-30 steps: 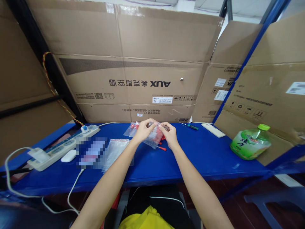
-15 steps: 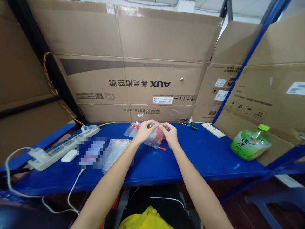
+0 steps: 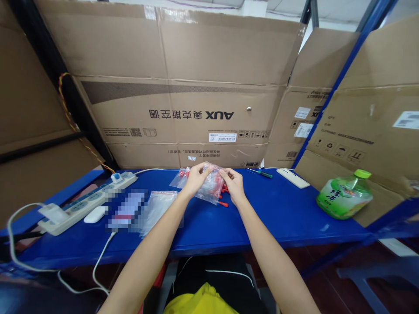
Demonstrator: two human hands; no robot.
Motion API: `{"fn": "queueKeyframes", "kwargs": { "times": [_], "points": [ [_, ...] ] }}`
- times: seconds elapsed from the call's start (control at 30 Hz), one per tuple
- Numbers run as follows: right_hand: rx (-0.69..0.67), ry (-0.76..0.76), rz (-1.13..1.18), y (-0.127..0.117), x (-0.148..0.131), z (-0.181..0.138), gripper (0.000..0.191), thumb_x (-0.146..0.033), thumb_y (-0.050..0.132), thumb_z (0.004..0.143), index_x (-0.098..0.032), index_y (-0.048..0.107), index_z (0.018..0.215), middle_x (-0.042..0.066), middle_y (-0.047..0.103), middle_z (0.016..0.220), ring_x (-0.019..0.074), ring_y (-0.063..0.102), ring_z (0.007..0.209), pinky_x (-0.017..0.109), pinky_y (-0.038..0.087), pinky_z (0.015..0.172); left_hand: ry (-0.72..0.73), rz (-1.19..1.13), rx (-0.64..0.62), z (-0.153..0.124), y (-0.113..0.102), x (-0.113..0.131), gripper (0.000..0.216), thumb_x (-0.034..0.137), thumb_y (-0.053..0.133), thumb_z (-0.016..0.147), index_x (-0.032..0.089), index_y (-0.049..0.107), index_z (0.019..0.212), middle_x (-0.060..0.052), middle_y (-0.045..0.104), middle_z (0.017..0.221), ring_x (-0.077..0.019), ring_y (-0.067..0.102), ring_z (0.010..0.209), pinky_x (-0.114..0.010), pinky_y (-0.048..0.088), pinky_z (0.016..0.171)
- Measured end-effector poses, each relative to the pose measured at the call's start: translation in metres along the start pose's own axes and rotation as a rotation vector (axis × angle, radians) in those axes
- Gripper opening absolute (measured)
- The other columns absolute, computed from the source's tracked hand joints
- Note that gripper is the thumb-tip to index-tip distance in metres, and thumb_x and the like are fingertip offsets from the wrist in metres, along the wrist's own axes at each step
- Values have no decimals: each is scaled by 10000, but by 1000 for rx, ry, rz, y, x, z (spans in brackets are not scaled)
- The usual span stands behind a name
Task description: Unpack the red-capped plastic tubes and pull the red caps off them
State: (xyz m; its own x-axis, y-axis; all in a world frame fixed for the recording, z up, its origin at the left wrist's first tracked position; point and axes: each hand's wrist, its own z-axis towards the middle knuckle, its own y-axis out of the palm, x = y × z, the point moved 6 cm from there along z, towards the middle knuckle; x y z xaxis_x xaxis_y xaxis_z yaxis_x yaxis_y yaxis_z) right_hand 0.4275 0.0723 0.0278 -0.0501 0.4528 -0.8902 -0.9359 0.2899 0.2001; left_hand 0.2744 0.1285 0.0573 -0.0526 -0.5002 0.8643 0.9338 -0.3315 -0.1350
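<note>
Both hands meet over the blue shelf [image 3: 281, 213] and pinch the top edge of a small clear plastic bag [image 3: 209, 188] with red parts inside. My left hand [image 3: 194, 179] grips the bag's left side, my right hand [image 3: 233, 185] grips its right side, fingers closed on the rim. A few loose red-tipped parts [image 3: 224, 203] lie on the shelf just under my right hand. Another clear bag with red parts [image 3: 182, 176] lies behind my left hand.
A stack of empty clear bags [image 3: 159, 209] lies left of my arms, beside a white power strip [image 3: 87, 203] and a white case [image 3: 94, 214]. A green-handled screwdriver [image 3: 263, 174], a white remote [image 3: 293, 178] and a green bottle [image 3: 345, 196] lie to the right. Cardboard boxes [image 3: 196, 87] wall the back.
My fingers have shifted slightly along the bag's top edge, and the bag has lifted a little. Everything else on the shelf stays put.
</note>
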Motion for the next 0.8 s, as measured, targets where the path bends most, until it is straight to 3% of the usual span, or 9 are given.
{"fn": "queueKeyframes", "kwargs": {
  "times": [0.13,0.37,0.5,0.67,0.8],
  "points": [
    [32,12,-22,-3,-3,0,379,-554,766,760,-182,746,828,-15,596,637,129,457,564,272,369,548,-60,-42,64,1,-8,-5,412,555,698,859,161,623,764,29,489,649,-103,396,591,-230,310,550],
    [62,-14,-2,-9,1,3,322,-519,759,759,-212,662,748,-41,552,622,111,407,516,257,317,492,-77,-59,82,4,-11,-13,441,598,627,899,180,599,763,41,428,609,-96,357,541,-238,283,515],
    [69,-32,-30,-10,2,4,353,-552,751,765,-216,644,741,-34,567,645,122,452,548,259,375,519,-44,29,101,4,-13,-12,438,600,588,921,187,600,773,36,458,603,-106,390,544,-240,323,525],
    [29,-1,-47,-6,2,2,356,-560,737,788,-215,649,782,-39,538,613,116,404,509,261,323,484,-10,140,114,3,-14,-4,407,549,581,930,187,595,746,31,481,598,-114,427,544,-246,344,540],
    [-8,-57,3,-3,-3,1,374,-535,749,807,-221,572,705,-49,507,600,108,415,521,250,340,507,61,297,117,2,-14,10,407,513,544,959,186,596,723,25,513,604,-123,453,564,-250,347,570]
  ]
}}
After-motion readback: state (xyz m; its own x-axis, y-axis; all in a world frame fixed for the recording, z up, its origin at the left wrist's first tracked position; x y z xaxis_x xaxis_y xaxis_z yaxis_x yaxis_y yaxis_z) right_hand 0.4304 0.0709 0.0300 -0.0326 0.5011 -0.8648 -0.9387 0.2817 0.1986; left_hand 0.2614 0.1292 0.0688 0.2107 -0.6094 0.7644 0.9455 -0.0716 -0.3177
